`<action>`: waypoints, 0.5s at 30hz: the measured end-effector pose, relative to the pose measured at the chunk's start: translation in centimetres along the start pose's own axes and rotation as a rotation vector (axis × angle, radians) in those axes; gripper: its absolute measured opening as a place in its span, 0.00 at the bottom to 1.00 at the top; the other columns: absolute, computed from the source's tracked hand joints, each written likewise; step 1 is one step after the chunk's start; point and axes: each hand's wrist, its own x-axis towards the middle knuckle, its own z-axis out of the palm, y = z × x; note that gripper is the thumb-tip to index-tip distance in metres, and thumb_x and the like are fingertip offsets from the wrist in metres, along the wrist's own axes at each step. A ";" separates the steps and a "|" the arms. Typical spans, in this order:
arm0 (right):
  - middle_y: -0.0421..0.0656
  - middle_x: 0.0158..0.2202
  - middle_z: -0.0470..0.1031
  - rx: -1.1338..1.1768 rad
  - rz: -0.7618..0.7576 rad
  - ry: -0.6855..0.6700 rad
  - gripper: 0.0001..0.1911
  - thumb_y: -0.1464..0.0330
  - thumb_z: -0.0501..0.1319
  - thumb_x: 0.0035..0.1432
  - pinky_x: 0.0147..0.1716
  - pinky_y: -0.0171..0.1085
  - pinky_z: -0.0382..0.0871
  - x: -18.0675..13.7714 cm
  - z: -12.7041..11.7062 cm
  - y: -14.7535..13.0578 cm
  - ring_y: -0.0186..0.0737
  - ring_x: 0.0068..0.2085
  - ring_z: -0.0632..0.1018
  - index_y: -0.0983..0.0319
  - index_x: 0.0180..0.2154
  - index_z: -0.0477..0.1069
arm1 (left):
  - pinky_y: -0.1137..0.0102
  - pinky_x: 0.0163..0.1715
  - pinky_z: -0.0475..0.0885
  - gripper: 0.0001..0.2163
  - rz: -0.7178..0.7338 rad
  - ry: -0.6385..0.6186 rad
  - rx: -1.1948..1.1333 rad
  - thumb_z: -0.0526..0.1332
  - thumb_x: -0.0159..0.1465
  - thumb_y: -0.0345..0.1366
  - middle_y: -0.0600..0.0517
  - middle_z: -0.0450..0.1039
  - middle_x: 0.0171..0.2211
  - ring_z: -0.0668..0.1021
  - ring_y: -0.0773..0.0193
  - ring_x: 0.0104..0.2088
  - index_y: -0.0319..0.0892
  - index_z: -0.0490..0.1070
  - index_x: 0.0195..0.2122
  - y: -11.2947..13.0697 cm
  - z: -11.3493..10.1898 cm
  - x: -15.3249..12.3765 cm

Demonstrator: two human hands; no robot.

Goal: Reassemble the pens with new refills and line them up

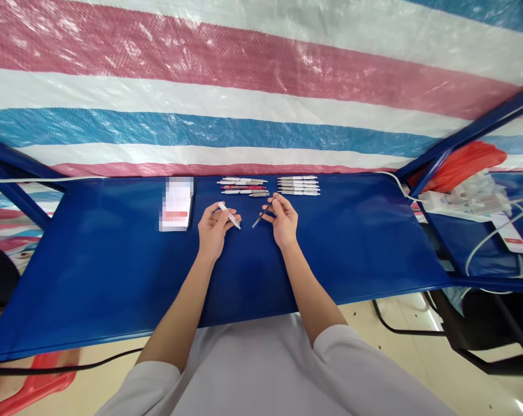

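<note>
My left hand (215, 226) is closed around a white pen barrel (229, 215) whose tip points right. My right hand (283, 218) pinches a thin dark pen refill (264, 212) that slants down to the left, toward the barrel's tip. The two parts are a little apart. Both hands hover over the blue table (114, 254). Just beyond them lie a loose group of white and pink pens and parts (243, 186) and a tidy row of several white pens (298, 185).
A white box with a red band (176, 203) lies left of the pens. A striped tarp (244, 86) hangs behind the table. At right, a second blue surface holds a power strip (439, 202), white cables and a red bag (464, 164).
</note>
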 end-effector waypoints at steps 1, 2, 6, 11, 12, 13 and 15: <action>0.38 0.35 0.78 0.010 0.002 0.002 0.15 0.61 0.69 0.50 0.31 0.36 0.81 0.0 0.0 0.0 0.34 0.33 0.81 0.58 0.41 0.75 | 0.59 0.40 0.80 0.20 0.002 -0.005 0.005 0.72 0.54 0.43 0.52 0.79 0.33 0.83 0.60 0.32 0.44 0.70 0.44 -0.1 -0.1 0.0; 0.37 0.35 0.78 0.013 0.003 0.003 0.15 0.61 0.69 0.50 0.31 0.36 0.81 0.0 -0.1 -0.1 0.34 0.33 0.81 0.57 0.41 0.75 | 0.59 0.40 0.80 0.19 0.005 -0.007 0.009 0.72 0.55 0.43 0.52 0.79 0.33 0.83 0.61 0.32 0.44 0.70 0.44 -0.1 -0.1 0.0; 0.38 0.36 0.79 -0.030 -0.006 -0.009 0.15 0.60 0.68 0.51 0.32 0.36 0.81 -0.1 -0.1 0.1 0.34 0.33 0.81 0.58 0.41 0.75 | 0.60 0.40 0.80 0.19 0.020 -0.015 0.039 0.71 0.56 0.43 0.52 0.79 0.34 0.83 0.61 0.32 0.44 0.70 0.45 -0.4 -0.2 0.0; 0.39 0.36 0.79 -0.092 -0.014 -0.037 0.17 0.59 0.69 0.51 0.33 0.37 0.80 -0.1 -0.1 0.3 0.34 0.33 0.81 0.58 0.42 0.74 | 0.61 0.39 0.80 0.19 0.071 -0.031 0.129 0.70 0.57 0.43 0.51 0.80 0.35 0.83 0.61 0.32 0.43 0.71 0.46 -0.8 -0.3 -0.2; 0.39 0.36 0.79 -0.094 -0.015 -0.038 0.17 0.59 0.69 0.51 0.32 0.37 0.80 -0.1 -0.1 0.3 0.34 0.33 0.81 0.59 0.41 0.74 | 0.61 0.39 0.80 0.18 0.083 -0.038 0.148 0.70 0.58 0.43 0.51 0.80 0.35 0.83 0.61 0.32 0.43 0.71 0.46 -0.8 -0.3 -0.3; 0.39 0.36 0.79 -0.094 -0.014 -0.040 0.17 0.59 0.69 0.50 0.32 0.36 0.80 -0.1 -0.1 0.3 0.34 0.33 0.81 0.59 0.41 0.75 | 0.61 0.39 0.79 0.18 0.094 -0.046 0.166 0.70 0.58 0.44 0.50 0.80 0.35 0.83 0.60 0.32 0.43 0.71 0.46 -0.9 -0.3 -0.3; 0.39 0.36 0.79 -0.099 -0.017 -0.048 0.18 0.58 0.69 0.50 0.32 0.36 0.80 -0.2 0.0 0.4 0.34 0.32 0.81 0.59 0.41 0.75 | 0.61 0.38 0.79 0.18 0.112 -0.055 0.193 0.70 0.58 0.44 0.50 0.80 0.35 0.83 0.60 0.32 0.43 0.72 0.46 -0.8 -0.2 -0.4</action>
